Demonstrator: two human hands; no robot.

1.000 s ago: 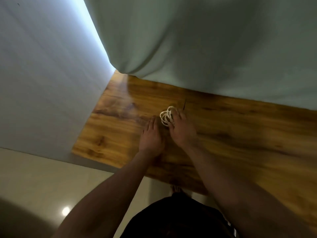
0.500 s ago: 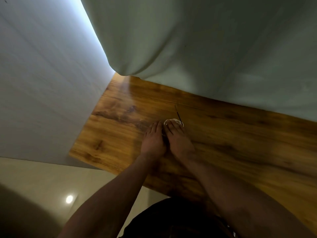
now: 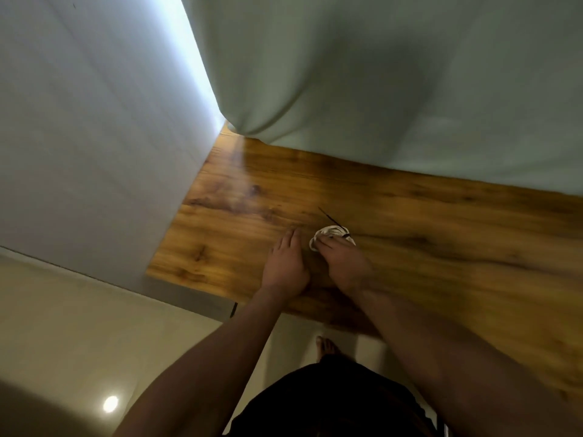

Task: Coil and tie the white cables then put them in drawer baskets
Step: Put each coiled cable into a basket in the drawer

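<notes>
Left hand (image 3: 285,266) withdrawn, right hand (image 3: 344,264) pressing cable (image 3: 330,231)

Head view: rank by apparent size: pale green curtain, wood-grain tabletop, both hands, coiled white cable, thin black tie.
1. pale green curtain
2. wood-grain tabletop
3. left hand and right hand: alike, unranked
4. coiled white cable, partly under the right hand
5. thin black tie

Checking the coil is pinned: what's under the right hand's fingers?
The white cable coil lies under the right hand's fingertips on the wooden table, a thin dark tie poking out beyond it. The fingers cover the coil's near part.
</notes>
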